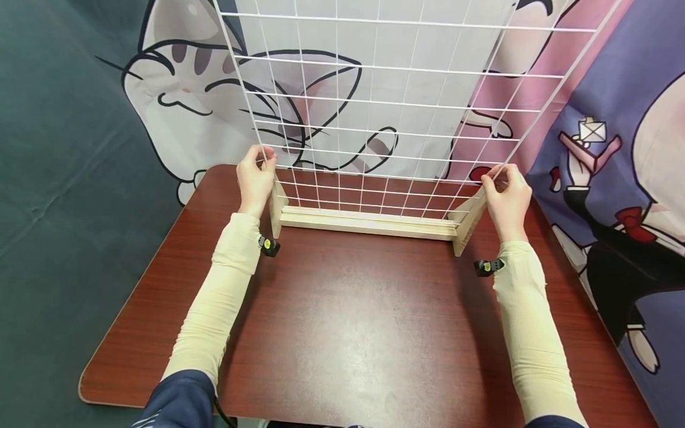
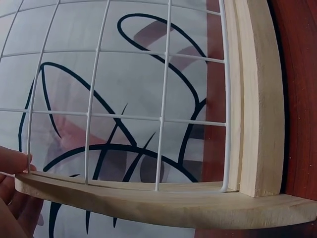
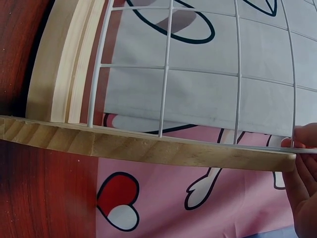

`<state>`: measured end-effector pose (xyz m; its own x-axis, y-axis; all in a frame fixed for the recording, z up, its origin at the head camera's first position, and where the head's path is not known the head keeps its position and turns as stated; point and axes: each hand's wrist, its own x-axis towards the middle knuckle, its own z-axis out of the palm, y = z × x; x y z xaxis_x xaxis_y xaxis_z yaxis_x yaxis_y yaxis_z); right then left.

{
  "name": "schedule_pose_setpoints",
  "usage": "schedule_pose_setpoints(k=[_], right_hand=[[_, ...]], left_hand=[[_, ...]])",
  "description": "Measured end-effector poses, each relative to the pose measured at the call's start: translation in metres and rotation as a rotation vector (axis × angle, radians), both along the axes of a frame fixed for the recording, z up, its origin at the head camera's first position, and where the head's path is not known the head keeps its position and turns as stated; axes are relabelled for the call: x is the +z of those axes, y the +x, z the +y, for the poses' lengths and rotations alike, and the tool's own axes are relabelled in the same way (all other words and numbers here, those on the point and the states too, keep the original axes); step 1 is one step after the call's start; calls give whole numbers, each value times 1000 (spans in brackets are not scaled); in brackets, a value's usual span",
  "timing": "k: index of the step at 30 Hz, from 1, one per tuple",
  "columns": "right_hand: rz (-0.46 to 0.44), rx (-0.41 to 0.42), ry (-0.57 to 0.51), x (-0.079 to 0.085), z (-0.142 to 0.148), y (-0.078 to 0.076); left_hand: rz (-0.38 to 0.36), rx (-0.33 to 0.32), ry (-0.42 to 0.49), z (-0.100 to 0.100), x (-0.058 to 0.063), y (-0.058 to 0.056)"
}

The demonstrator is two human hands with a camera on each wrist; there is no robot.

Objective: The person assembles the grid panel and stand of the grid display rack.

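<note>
A white wire grid panel [image 1: 364,107] stands upright in a pale wooden base [image 1: 369,223] on the table. My left hand [image 1: 257,178] pinches the panel's left edge wire, just above the top of the left wooden side piece [image 2: 148,203]. At the opposite edge, my right hand [image 1: 508,193] pinches the right wire near the tip of the right side piece [image 3: 173,153]. In both wrist views the panel's lower edge lies along the grooved crossbar [image 2: 265,99], and its side wires run along the side pieces.
The reddish-brown table [image 1: 348,321] extends in front of the base and to both sides. Behind it hangs a cloth printed with a cartoon cat [image 1: 182,107]; a purple and pink printed cloth [image 1: 605,196] borders the right. Small black wrist cameras [image 1: 269,246] are strapped on both sleeves.
</note>
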<state>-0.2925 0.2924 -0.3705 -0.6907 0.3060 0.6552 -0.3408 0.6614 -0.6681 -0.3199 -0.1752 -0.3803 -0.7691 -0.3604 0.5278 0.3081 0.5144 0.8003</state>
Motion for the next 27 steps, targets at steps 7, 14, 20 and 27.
schedule_pose_setpoints(k=[7, 14, 20, 27], right_hand=[[2, -7, 9, 1, 1, -3], [-4, -20, 11, 1, 0, -2], [-29, -49, 39, -3, -2, 0], [-50, -89, 65, -8, -1, -1]], left_hand=[[17, 29, -29, 2, 1, -2], [38, 49, -43, 4, -3, -2], [120, -13, 33, 6, -12, -1], [126, -44, 61, 9, -16, -2]])
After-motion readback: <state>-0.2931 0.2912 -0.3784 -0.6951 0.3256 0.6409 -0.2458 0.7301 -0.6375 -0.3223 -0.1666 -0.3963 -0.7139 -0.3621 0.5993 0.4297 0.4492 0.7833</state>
